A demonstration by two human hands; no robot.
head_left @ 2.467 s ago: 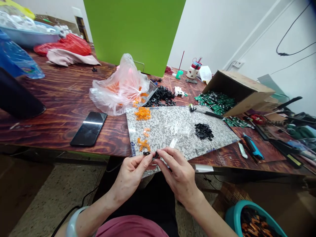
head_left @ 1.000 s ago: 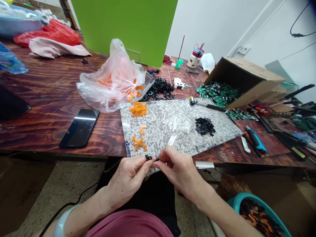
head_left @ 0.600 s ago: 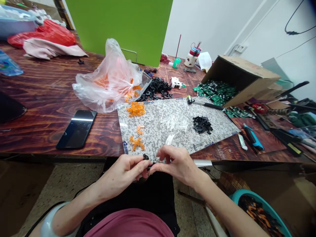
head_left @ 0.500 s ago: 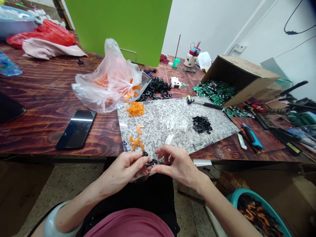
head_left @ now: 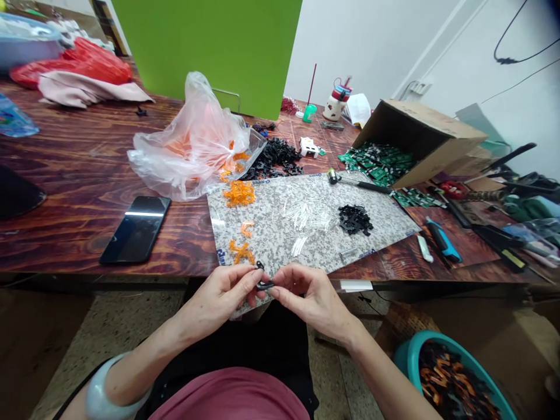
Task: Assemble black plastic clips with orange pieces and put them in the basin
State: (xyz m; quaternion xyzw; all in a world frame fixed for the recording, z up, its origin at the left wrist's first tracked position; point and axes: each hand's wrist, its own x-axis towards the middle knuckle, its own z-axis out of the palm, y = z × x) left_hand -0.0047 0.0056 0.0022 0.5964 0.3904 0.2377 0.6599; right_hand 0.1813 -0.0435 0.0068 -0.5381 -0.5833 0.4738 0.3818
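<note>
A small curved black plastic part [head_left: 263,285] sits between my two hands at the board's near edge. My left hand [head_left: 234,290] pinches its left end between thumb and fingers. The thumb and fingers of my right hand [head_left: 301,291] close on its right end; the fingertips hide some of it. Just beyond my hands, orange plastic clips [head_left: 242,252] lie on the speckled board [head_left: 271,233]. Thin white strips [head_left: 301,216] are spread over the board's middle, with a short stack of strips [head_left: 299,245] closer to me. A pile of black parts [head_left: 355,220] is to their right.
A hammer [head_left: 359,184] lies along the board's far side. Beyond are a plastic bag [head_left: 192,140], a black heap [head_left: 277,157] and a cardboard box [head_left: 431,134] of green circuit boards. A phone [head_left: 136,230] rests left, a blue cutter [head_left: 443,240] right. A teal tub [head_left: 406,356] stands below right.
My right hand has moved left and its fingers have closed onto the black part, where before they were apart. The view has shifted slightly.
</note>
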